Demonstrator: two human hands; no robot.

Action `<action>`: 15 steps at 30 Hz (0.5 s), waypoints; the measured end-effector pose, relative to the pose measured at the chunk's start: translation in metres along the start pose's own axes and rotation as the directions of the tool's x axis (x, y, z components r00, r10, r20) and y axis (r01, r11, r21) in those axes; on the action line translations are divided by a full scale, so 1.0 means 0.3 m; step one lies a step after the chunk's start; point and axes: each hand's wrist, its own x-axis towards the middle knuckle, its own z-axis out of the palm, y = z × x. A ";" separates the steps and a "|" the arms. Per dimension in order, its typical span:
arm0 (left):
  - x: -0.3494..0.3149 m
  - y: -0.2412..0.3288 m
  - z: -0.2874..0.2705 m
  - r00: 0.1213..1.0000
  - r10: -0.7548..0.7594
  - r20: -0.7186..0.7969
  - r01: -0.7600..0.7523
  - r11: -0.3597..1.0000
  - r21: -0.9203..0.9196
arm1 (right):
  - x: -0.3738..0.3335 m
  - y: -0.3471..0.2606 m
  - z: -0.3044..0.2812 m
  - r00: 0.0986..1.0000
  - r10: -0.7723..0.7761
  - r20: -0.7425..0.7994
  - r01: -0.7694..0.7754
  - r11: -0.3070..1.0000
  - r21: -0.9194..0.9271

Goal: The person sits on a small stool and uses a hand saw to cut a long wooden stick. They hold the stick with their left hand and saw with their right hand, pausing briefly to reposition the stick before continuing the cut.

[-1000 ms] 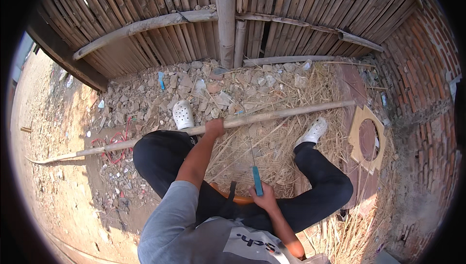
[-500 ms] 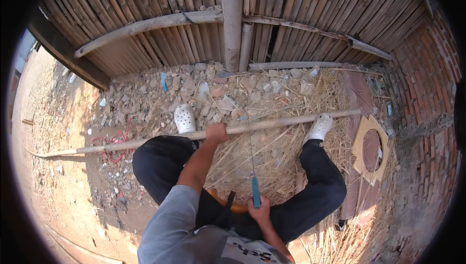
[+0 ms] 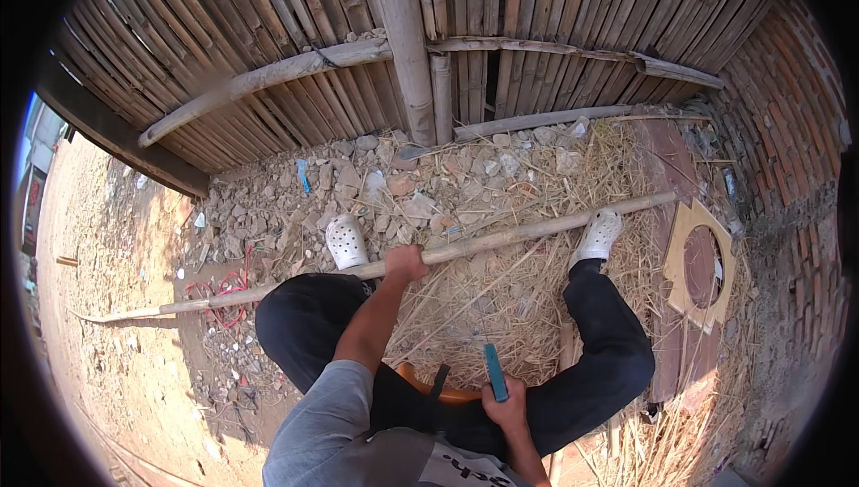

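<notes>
My left hand (image 3: 407,263) is closed around a long pale wooden or bamboo pole (image 3: 510,236), which runs crosswise in front of me. Near my lap, my right hand (image 3: 506,401) grips the teal handle of a tool (image 3: 494,371). Its thin blade hardly shows now and cannot be made out against the straw. The pole passes by my white clog (image 3: 345,241) on the left and my other clog (image 3: 598,234) on the right. Beneath me is part of an orange seat or object (image 3: 461,395).
A bamboo slat wall (image 3: 277,48) rises ahead, with rubble (image 3: 358,174) along its foot. Straw (image 3: 528,326) covers the ground between my legs. To the right are a tan panel with a round hole (image 3: 677,268) and a brick wall (image 3: 787,147). Red cord (image 3: 234,286) lies at left.
The thin blade reached up to the pole earlier; now it hardly shows. The teal handle has moved slightly right and tilts the other way. My left hand stays on the pole. The view has shifted.
</notes>
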 end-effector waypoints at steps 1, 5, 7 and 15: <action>-0.011 0.004 -0.019 1.000 -0.009 0.001 0.009 1.000 -0.005 | -0.079 0.003 -0.034 1.000 0.013 -0.029 -0.011 0.996 0.089; -0.061 0.014 -0.096 0.998 -0.005 -0.065 0.006 1.000 0.009 | -0.060 -0.022 0.006 0.999 -0.018 -0.037 0.023 0.993 0.119; -0.083 0.020 -0.151 1.000 0.001 -0.028 0.000 1.000 0.014 | 0.133 -0.008 0.108 0.994 -0.068 -0.087 0.084 0.977 0.195; -0.099 0.014 -0.110 1.000 -0.030 0.006 0.030 1.000 0.006 | -0.139 -0.095 -0.072 0.998 -0.047 -0.047 0.052 0.992 0.113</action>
